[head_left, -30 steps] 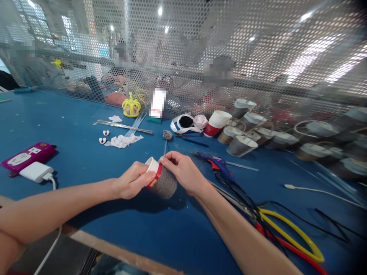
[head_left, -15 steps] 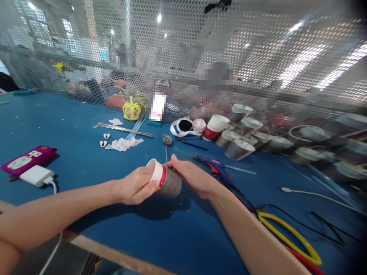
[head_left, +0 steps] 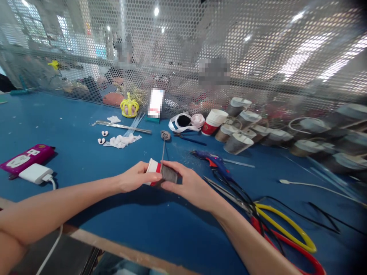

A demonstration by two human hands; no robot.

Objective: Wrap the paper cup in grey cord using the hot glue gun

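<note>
Above the blue table, nearer its front edge than its rear edge, a white-and-red paper cup wound with grey yarn was held tilted. The left hand gripped the cup's white rim end, and the right hand gripped the yarn-covered section between thumb and fingers. A straight grey strand ran from the cup toward a round ball of grey yarn farther back.
</note>
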